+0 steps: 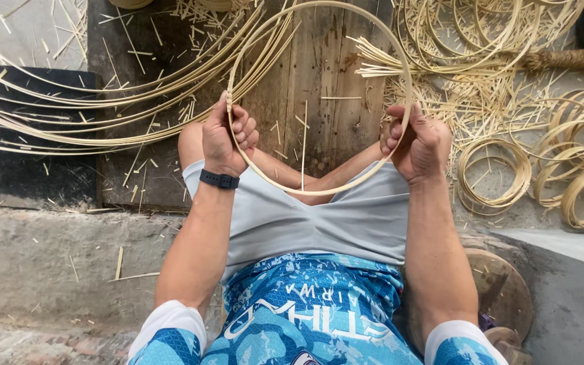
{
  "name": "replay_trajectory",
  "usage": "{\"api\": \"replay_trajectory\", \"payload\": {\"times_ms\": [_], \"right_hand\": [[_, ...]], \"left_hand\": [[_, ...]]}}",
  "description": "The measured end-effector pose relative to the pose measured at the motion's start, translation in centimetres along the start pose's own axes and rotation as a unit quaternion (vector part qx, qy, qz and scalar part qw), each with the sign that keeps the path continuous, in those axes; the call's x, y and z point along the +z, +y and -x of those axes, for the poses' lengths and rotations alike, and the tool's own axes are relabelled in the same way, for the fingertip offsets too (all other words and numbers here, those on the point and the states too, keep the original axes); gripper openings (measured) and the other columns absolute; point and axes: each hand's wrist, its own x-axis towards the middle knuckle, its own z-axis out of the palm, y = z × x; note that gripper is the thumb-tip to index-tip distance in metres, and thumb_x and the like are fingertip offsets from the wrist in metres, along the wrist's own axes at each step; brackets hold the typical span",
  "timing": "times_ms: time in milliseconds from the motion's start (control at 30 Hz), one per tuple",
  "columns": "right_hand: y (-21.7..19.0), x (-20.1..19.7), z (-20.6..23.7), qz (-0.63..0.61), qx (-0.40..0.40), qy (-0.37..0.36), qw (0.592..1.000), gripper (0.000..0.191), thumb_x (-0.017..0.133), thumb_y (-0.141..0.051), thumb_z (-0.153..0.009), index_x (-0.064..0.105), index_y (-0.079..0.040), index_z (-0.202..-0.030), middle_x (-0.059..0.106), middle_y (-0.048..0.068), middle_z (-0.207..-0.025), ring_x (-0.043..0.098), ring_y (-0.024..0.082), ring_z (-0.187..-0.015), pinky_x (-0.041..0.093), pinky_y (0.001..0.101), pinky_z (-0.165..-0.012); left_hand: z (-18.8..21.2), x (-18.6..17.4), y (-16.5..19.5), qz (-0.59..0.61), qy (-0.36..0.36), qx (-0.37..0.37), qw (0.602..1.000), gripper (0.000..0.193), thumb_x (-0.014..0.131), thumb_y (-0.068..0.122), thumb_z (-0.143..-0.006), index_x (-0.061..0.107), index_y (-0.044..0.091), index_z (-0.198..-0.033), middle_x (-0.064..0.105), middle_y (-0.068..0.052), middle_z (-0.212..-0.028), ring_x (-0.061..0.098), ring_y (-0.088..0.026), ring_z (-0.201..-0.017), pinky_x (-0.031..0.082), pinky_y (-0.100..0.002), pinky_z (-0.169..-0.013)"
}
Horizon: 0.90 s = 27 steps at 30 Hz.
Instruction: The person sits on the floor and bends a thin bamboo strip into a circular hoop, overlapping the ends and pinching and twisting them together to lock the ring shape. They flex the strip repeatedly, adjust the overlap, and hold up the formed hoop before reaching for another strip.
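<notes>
Spanning the frame's centre, a light, springy bamboo hoop (319, 94) is clamped at opposite sides by left hand (228, 138) and right hand (417, 145) fingers.

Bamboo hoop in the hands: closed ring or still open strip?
Closed ring. The hoop runs as an unbroken circle from the left hand round to the right hand; the strip ends overlap at the left hand's grip.
</notes>
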Motion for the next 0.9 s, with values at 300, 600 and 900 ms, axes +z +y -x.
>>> {"api": "replay_trajectory", "payload": {"times_ms": [300,600,900], "right_hand": [[-0.8,0.4,0.9,0.326,-0.003,0.022,0.945,0.048,0.046,-0.037,-0.111,0.070,0.004,-0.116,0.067,0.006,-0.078,0.061,0.013,-0.061,0.052,0.0276,-0.055],[-4.8,-2.1,0.2,0.190,-0.132,0.170,0.958,0.032,0.050,-0.023,-0.108,0.066,0.003,-0.118,0.074,0.012,-0.089,0.073,0.018,-0.072,0.063,0.0309,-0.063],[-1.1,-0.2,3.5,0.350,-0.101,0.214,0.906,0.020,0.058,-0.021,-0.108,0.070,-0.006,-0.106,0.073,0.007,-0.080,0.066,0.012,-0.062,0.055,0.0265,-0.051]], "left_hand": [[0.8,-0.6,1.0,-0.080,-0.001,-0.009,0.997,0.044,0.059,0.041,-0.107,0.064,0.006,-0.082,0.048,0.001,-0.058,0.045,-0.010,-0.048,0.035,-0.024,-0.042],[-0.3,-1.0,0.6,-0.457,0.100,0.059,0.882,0.037,0.067,0.034,-0.098,0.072,0.004,-0.120,0.071,0.001,-0.095,0.062,-0.008,-0.078,0.053,-0.028,-0.065],[-3.4,-3.4,4.3,-0.858,0.118,0.215,0.451,0.052,0.080,0.029,-0.082,0.070,0.002,-0.126,0.066,-0.021,-0.130,0.061,-0.041,-0.117,0.049,-0.048,-0.099]]}}
